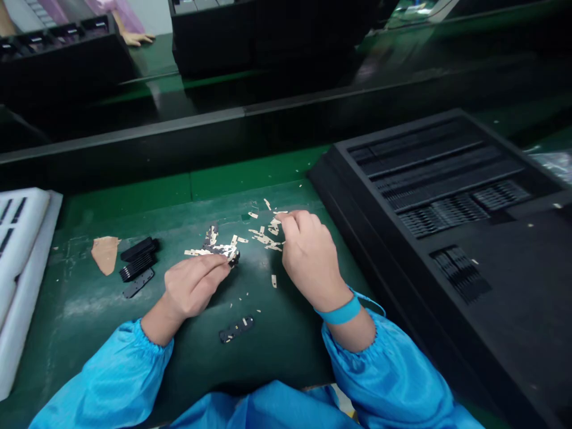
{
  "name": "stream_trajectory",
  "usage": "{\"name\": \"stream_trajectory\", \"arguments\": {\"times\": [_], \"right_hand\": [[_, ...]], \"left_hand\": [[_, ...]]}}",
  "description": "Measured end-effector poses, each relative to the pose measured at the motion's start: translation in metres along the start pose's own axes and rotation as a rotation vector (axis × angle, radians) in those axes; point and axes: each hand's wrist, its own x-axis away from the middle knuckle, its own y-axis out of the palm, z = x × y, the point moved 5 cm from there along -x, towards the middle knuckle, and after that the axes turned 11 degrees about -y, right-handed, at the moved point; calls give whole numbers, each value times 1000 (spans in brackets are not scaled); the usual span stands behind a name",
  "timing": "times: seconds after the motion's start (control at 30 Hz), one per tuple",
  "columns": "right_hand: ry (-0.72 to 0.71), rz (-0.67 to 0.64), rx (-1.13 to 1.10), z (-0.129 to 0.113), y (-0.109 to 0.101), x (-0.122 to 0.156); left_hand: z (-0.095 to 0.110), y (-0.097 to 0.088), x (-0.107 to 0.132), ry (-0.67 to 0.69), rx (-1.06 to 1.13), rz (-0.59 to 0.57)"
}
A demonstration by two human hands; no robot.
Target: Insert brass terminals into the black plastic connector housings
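My left hand (pixel 194 283) is closed, its fingertips pinching a small black part (pixel 235 258) at the edge of a heap of cream strips and dark pieces (pixel 212 241). The fingers partly cover that part. Farther right, my right hand (pixel 310 253) is bent into a pinch over a scatter of small cream strips (pixel 266 238). A pale strip (pixel 280 213) shows at its fingertips. One loose strip (pixel 274 281) lies apart between the hands. Nearer to me, a black elongated plate (pixel 236 329) with small light spots lies flat on the green mat.
Black slotted parts (pixel 138 259) lie at left beside a tan scrap (pixel 105 255). White foam trays (pixel 27 256) stand at the left edge. A large black tray (pixel 447 196) with rows of thin parts fills the right. Dark bins (pixel 67 59) and another person's hand (pixel 137 39) are beyond the ledge.
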Motion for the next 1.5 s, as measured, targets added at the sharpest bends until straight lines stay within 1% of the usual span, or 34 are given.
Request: {"name": "stream_trajectory", "arguments": {"times": [0.07,0.1,0.17,0.23,0.27,0.33,0.4,0.47,0.57,0.63,0.67,0.73,0.8,0.83,0.9,1.0,1.03,1.07,1.13,1.17,1.23,1.33,1.4,1.47,1.5], "right_hand": [[-24,14,-162,-9,0,0],[-6,3,-296,-14,2,1],[88,-48,-666,-21,10,4],[228,-147,-1064,-30,23,8],[298,-196,-1227,-35,29,11],[411,-282,-1436,-42,38,14],[480,-321,-1520,-45,42,16],[506,-320,-1557,-47,44,17],[514,-303,-1563,-46,43,20],[509,-289,-1511,-45,42,21],[496,-279,-1469,-44,42,21],[446,-260,-1356,-44,42,21],[396,-223,-1222,-44,40,22],[385,-202,-1162,-43,39,22],[381,-178,-1095,-42,38,23],[380,-205,-1106,-42,42,24],[376,-217,-1117,-42,43,24],[371,-228,-1126,-42,44,24],[363,-239,-1146,-43,45,23],[360,-239,-1161,-44,44,22],[353,-226,-1187,-46,43,20],[336,-183,-1193,-47,41,17],[321,-163,-1176,-47,41,16],[308,-152,-1143,-47,40,16],[301,-144,-1122,-46,39,16]], "left_hand": [[3,-1,0,40,-10,-12],[4,-1,0,49,-13,-19],[5,0,-1,48,0,-29],[5,2,0,23,35,-49],[4,3,0,12,55,-62],[3,5,0,9,61,-86],[4,5,0,10,41,-96],[6,6,-3,-15,65,-129],[13,8,-8,-122,168,-250],[21,12,-11,-190,135,-322],[26,13,-13,-204,80,-327],[35,10,-13,-185,-55,-301],[40,0,-6,-178,-165,-254],[38,-8,2,-204,-205,-231],[24,-32,23,-345,-282,-181],[-17,-76,66,-711,-562,-64],[-29,-87,80,-818,-637,-63],[-40,-93,92,-907,-654,-91],[-56,-96,109,-1025,-563,-158],[-60,-95,113,-1063,-499,-178],[-63,-92,113,-1116,-392,-192],[-59,-91,101,-1180,-285,-200],[-52,-88,88,-1218,-162,-151],[-40,-74,72,-1262,98,-72],[-33,-60,64,-1284,283,-63]]}}
